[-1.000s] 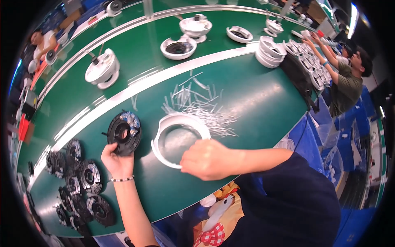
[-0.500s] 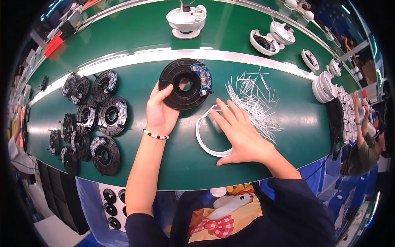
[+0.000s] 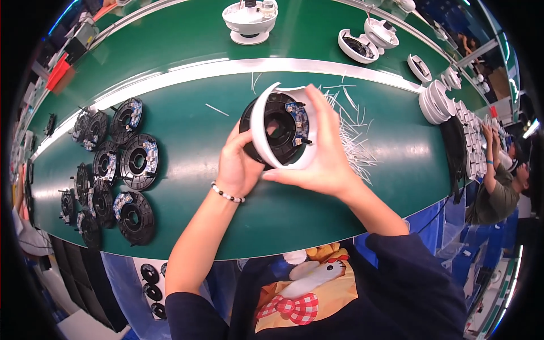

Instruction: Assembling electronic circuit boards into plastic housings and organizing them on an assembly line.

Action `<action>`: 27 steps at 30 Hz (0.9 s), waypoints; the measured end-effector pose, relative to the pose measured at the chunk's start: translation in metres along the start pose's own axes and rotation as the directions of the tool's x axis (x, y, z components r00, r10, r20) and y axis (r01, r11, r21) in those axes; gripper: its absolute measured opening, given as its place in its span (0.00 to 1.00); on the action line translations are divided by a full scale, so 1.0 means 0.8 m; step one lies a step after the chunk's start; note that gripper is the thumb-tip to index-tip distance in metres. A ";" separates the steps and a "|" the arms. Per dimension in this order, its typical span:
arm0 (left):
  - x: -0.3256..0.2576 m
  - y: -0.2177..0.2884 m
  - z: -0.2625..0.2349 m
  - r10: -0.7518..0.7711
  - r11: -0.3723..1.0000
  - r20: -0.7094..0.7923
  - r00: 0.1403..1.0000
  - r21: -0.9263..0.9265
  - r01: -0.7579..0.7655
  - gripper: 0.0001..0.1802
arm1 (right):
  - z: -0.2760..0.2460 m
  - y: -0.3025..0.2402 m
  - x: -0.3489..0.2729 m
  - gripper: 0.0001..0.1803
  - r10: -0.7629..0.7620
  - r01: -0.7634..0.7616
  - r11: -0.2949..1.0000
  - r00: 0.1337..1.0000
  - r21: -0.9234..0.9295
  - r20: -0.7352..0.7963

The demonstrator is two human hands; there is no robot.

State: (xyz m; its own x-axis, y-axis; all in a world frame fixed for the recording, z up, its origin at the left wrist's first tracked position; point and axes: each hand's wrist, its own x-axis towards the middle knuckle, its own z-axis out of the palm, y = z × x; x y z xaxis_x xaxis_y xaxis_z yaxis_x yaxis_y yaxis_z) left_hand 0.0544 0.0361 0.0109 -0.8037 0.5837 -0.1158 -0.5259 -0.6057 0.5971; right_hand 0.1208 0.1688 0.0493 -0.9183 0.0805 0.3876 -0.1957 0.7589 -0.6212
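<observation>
Above the middle of the green bench, my left hand (image 3: 239,164) grips a round black plastic base (image 3: 273,128) with a hole in its centre and a blue circuit board (image 3: 298,123) on its right side. My right hand (image 3: 324,153) has its thumb and fingers around a white plastic ring (image 3: 259,127) with a notch in its upper edge. The ring is held tilted over the front of the black base, whose left rim shows behind it. Part of the base is hidden by the ring, and I cannot tell whether the two are seated together.
Several black bases with circuit boards (image 3: 139,161) lie at the left. Thin white strips (image 3: 354,144) are scattered beyond my right hand. Stacked white rings (image 3: 436,103) stand at the right, near another person's arm (image 3: 491,164). White rounded housings (image 3: 249,22) sit past the pale rail (image 3: 226,67).
My right hand has lifted the white ring off the bench and brought it over the black base. My left hand has moved the base slightly right and down.
</observation>
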 end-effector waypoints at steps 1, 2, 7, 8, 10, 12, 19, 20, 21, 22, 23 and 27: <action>-0.001 0.001 -0.001 -0.028 0.995 0.059 0.998 -0.096 0.034 0.24 | 0.003 -0.001 0.001 0.65 0.018 -0.018 0.999 1.000 0.029 -0.001; -0.002 0.004 -0.001 -0.050 0.979 0.121 0.991 -0.189 0.073 0.26 | 0.005 -0.001 0.000 0.65 0.035 -0.035 0.998 0.999 0.058 -0.001; -0.004 0.011 -0.013 -0.164 0.859 0.397 0.903 -0.394 0.328 0.38 | 0.014 -0.006 -0.006 0.65 -0.049 0.042 0.993 0.997 0.113 0.063; -0.003 0.011 -0.015 -0.143 0.878 0.405 0.903 -0.370 0.305 0.36 | 0.015 -0.007 -0.006 0.65 -0.102 0.094 0.990 0.992 0.101 0.075; 0.002 0.009 -0.021 -0.202 0.895 0.305 0.931 -0.329 0.302 0.32 | 0.019 -0.008 -0.007 0.66 -0.167 0.154 0.979 0.981 0.132 0.094; 0.000 0.013 -0.013 -0.290 0.914 0.091 0.953 -0.270 0.304 0.27 | 0.021 -0.014 -0.008 0.65 -0.190 0.179 0.978 0.976 0.104 0.109; 0.001 0.014 -0.021 -0.316 0.862 0.208 0.926 -0.345 0.372 0.29 | 0.012 -0.014 0.000 0.66 -0.140 0.125 0.988 0.973 0.092 0.181; 0.000 0.016 -0.017 -0.316 0.862 0.207 0.926 -0.345 0.371 0.29 | 0.013 -0.013 -0.001 0.66 -0.140 0.127 0.988 0.976 0.084 0.168; -0.002 0.019 -0.010 -0.286 0.895 0.207 0.936 -0.291 0.338 0.32 | 0.013 -0.012 -0.001 0.66 -0.141 0.128 0.988 0.975 0.085 0.170; -0.002 0.021 -0.006 -0.256 0.923 0.208 0.944 -0.236 0.303 0.35 | 0.012 -0.011 0.000 0.65 -0.141 0.128 0.988 0.975 0.084 0.170; 0.000 0.021 -0.013 -0.241 0.908 0.284 0.928 -0.270 0.319 0.39 | 0.012 -0.010 0.001 0.64 -0.141 0.129 0.988 0.975 0.083 0.169; -0.002 0.022 -0.003 -0.228 0.946 0.147 0.963 -0.200 0.254 0.37 | 0.017 -0.006 0.002 0.64 -0.101 0.099 0.995 0.984 0.025 0.147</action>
State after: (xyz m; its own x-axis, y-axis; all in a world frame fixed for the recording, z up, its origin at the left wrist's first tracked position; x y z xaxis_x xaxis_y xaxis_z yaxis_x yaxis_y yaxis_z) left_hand 0.0459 0.0230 0.0194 -0.6132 0.7790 -0.1309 -0.7575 -0.5330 0.3769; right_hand 0.1154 0.1568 0.0438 -0.9342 -0.0927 0.3444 -0.2939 0.7469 -0.5964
